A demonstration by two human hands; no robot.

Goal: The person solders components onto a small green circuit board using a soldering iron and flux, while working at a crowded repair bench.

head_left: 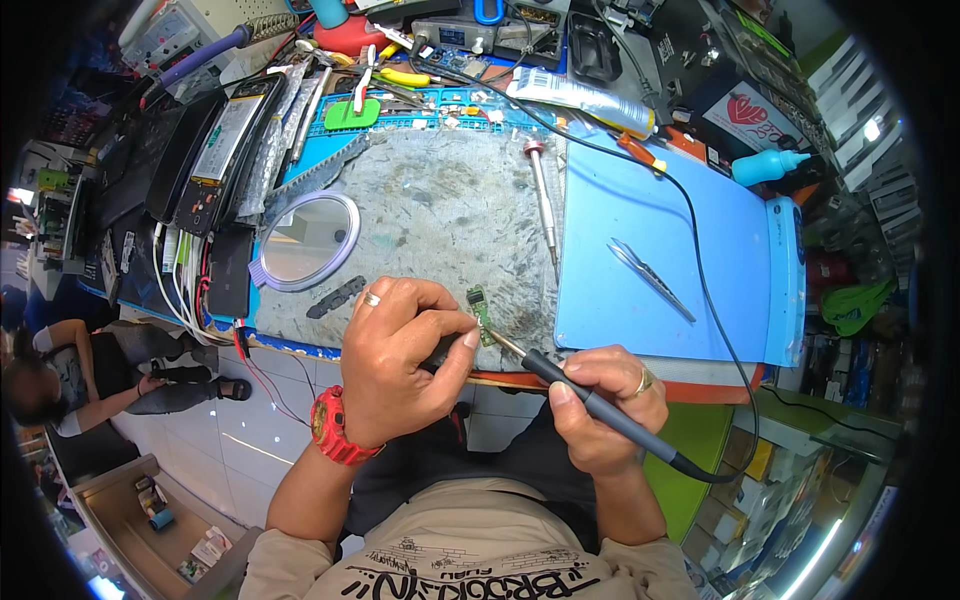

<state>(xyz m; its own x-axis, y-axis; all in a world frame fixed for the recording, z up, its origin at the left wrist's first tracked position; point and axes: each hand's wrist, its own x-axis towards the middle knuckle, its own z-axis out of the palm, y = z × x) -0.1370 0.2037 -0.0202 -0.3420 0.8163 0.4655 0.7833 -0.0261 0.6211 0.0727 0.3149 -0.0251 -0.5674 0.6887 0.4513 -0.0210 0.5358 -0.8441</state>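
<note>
My right hand (pixel 594 442) is closed round a dark grey soldering iron (pixel 545 369), its tip touching or just over a small green circuit board (pixel 476 302) near the front edge of the work mat. My left hand (pixel 395 345) is closed in a pinch, thumb and forefinger meeting at the board's left edge. Whether they grip the board or something tiny is hidden by the fingertips. Left of the board, a dark narrow strip (pixel 336 298) lies on the worn grey mat (pixel 420 205). A round mirror-like disc with a lilac rim (pixel 357 232) sits beyond that strip.
A screwdriver (pixel 541 195) lies beside the blue mat (pixel 640 285), which carries tweezers (pixel 655 280). The iron's black cable (pixel 708 300) loops across at right. Phone parts (pixel 222 140) are stacked left; tools and a tube (pixel 580 98) crowd the back. Someone sits at far left.
</note>
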